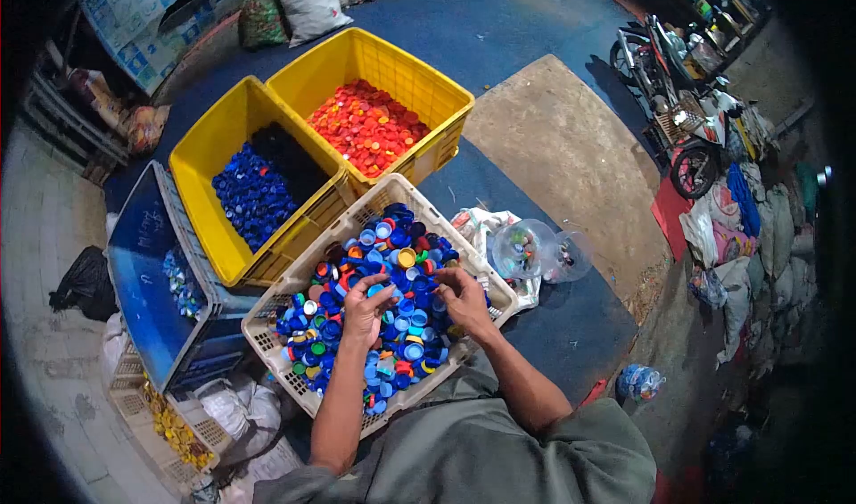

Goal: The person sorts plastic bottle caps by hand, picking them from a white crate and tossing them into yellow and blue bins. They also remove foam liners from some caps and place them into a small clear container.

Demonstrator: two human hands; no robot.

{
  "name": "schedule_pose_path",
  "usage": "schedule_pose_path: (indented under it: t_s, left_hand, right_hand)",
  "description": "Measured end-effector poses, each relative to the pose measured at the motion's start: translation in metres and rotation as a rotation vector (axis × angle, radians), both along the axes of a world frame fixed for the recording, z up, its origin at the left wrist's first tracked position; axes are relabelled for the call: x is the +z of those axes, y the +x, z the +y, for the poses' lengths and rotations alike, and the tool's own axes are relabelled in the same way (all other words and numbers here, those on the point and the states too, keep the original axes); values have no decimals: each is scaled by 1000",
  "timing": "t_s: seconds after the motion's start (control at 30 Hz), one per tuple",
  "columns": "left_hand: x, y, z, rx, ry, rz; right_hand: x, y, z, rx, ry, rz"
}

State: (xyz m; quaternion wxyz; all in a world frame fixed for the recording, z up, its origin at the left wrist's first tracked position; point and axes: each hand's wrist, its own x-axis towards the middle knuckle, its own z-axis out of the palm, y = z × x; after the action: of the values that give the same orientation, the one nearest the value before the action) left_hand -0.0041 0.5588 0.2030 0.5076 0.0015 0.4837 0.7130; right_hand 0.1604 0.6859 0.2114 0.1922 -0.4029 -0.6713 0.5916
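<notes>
A white plastic crate [259, 333] in front of me is full of mixed bottle caps [412, 318], mostly blue, with some red, green, white and yellow ones. Over the middle of the pile is my left hand [364, 312], its fingers curled in a pinch around a light blue bottle cap [385, 292]. My right hand [465, 301] is above the right part of the same pile, thumb and fingers bent together. Whatever lies between those right fingertips is too small to make out.
Beyond the crate stand a yellow bin [201, 161] of dark blue caps and another yellow bin [419, 80] of red caps. A blue bin [143, 263] and a crate of yellow caps [174, 428] are at left. Clear plastic containers [526, 250] sit at right; a motorcycle [678, 111] stands farther off.
</notes>
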Motion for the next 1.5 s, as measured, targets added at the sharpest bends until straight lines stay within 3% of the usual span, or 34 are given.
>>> schedule_pose_path:
  t_s: [0.13, 0.3, 0.4, 0.5, 0.53, 0.63, 0.87, 1.03, 1.1, 1.2, 1.3, 1.33, 1.4, 1.5]
  left_hand:
    - [-13, -3, -7, -48, 50, -64]
    - [-11, -2, -8, 11, 165, -234]
    - [-19, -7, -10, 50, 400, -376]
    - [-11, -10, -15, 75, 412, -431]
    - [-6, -8, -15, 127, 299, -395]
    - [-24, -13, -27, 110, 244, -327]
    - [-2, -13, -25, 236, 156, -351]
    - [-13, -29, -21, 216, 155, -265]
    - [-14, -33, -9, 211, -38, 158]
    - [-32, -44, 16, 170, -282, 980]
    - [-15, -56, 42, 74, -380, 1451]
    - [-13, -57, 49, 60, -333, 1486]
    - [-13, -59, 62, -76, -501, 1518]
    - [-18, -62, 71, -234, -655, 1509]
  right_hand:
    - [-11, -3, 8, -43, 11, 27]
    - [2, -13, 18, 22, 157, -130]
    - [3, -24, 21, 52, 229, -125]
    - [6, -34, 24, 87, 205, -140]
    - [7, -40, 24, 108, 214, -159]
    - [6, -65, 27, 202, 436, -198]
    - [-19, -139, 45, 314, 1027, -190]
    - [-24, -146, 52, 441, 996, -332]
    - [-23, -139, 55, 405, 1016, -260]
    - [3, -115, 47, 279, 772, -90]
    - [0, -87, 41, 181, 501, -35]
    - [4, -78, 37, 154, 421, -17]
    - [3, -57, 33, 150, 273, -70]
    - [15, -40, 25, 34, -330, 93]
